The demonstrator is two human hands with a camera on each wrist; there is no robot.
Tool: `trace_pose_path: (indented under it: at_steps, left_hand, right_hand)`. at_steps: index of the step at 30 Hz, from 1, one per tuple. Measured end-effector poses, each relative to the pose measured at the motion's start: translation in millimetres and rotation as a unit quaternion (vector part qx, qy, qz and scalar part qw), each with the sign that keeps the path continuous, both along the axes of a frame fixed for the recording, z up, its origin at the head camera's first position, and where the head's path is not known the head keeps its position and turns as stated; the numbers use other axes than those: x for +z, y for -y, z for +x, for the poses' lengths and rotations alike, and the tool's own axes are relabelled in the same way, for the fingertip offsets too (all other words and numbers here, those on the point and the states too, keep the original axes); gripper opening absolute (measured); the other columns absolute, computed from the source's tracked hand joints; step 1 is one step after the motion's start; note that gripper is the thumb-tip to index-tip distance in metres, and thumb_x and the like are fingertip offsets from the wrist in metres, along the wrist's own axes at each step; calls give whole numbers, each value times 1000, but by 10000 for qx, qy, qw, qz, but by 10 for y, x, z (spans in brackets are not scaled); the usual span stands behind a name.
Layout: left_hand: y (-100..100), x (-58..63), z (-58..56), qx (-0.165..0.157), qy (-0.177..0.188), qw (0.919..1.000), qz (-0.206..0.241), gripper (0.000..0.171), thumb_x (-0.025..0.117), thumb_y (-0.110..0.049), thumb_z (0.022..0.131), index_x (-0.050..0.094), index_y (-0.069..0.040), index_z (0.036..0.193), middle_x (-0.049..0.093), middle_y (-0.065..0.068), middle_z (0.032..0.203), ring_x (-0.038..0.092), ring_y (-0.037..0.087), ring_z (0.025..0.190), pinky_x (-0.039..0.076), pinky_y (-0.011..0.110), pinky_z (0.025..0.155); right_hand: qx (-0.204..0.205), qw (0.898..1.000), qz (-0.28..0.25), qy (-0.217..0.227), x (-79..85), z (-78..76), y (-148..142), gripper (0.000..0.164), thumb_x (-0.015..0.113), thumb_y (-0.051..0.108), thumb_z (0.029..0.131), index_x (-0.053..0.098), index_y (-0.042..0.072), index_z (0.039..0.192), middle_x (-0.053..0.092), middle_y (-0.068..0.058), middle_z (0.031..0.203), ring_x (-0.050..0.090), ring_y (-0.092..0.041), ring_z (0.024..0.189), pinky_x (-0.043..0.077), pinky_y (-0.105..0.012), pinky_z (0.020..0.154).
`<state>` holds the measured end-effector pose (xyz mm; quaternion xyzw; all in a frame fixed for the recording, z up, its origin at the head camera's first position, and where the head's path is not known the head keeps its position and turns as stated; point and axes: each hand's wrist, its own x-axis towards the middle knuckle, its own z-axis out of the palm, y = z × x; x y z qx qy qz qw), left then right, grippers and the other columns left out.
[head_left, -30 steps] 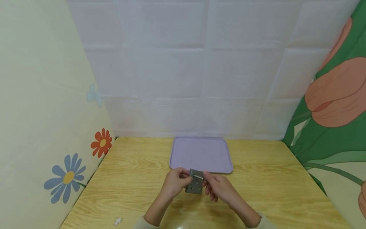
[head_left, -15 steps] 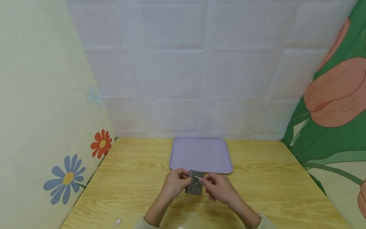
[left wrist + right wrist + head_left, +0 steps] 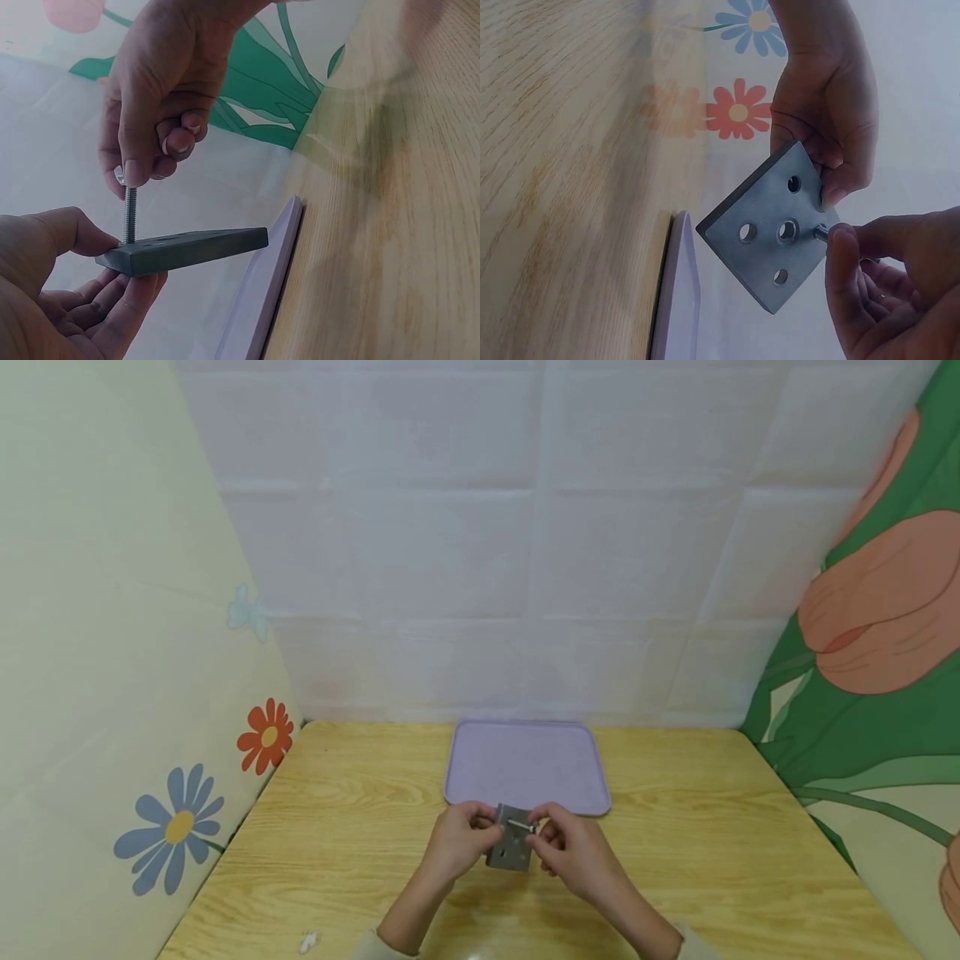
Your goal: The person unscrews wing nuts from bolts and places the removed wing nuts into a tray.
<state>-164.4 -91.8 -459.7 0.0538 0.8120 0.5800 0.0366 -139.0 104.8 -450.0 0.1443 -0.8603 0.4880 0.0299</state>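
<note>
My left hand (image 3: 459,843) pinches a grey metal plate (image 3: 510,847) by its edge, thumb above and fingers below, as the left wrist view shows. Several round holes pierce the plate (image 3: 765,225), one of them ringed. A threaded bolt (image 3: 130,214) stands up from the plate near the left thumb, its lower end in or at a hole. My right hand (image 3: 573,850) pinches the bolt's head end between thumb and index finger; the fingertips partly cover the head. Both hands hold the pieces above the table.
A lilac tray (image 3: 528,768) lies on the wood-grain table (image 3: 360,835), just beyond the hands. A small white scrap (image 3: 308,942) is near the front left. A white sheet (image 3: 450,527) hangs behind, with flower-printed cloths at both sides.
The fingers of my right hand have shifted around the bolt's head, thumb and index finger changing position as in a twist. My left hand and the plate stay almost still.
</note>
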Motion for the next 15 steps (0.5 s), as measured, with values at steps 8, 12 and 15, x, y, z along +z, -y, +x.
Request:
trace_pose_path:
  at_steps: [8,12,15]
  left_hand:
    - [4,-1,-1,-14,7,10000,-18,20,71,-6,78,71,1,96,67,4,80,61,15,73,54,27,58]
    - [2,1,5,-24,-47,10000,-6,20,71,-5,78,71,2,96,67,4,79,61,15,72,54,28,58]
    - [0,3,6,-13,-73,10000,-1,20,71,-5,78,71,2,96,66,4,79,61,15,72,54,28,57]
  right_hand:
    - [12,10000,18,-30,-8,-4,-2,17,74,9,90,66,10,105,60,3,70,59,-12,52,50,-23,44]
    - [43,10000,-29,10,-5,-1,-6,16,74,9,90,66,10,103,60,2,70,59,-12,52,51,-23,45]
    - [56,10000,-32,-19,-6,1,-10,15,75,9,90,66,11,102,60,2,71,58,-11,53,51,-22,45]
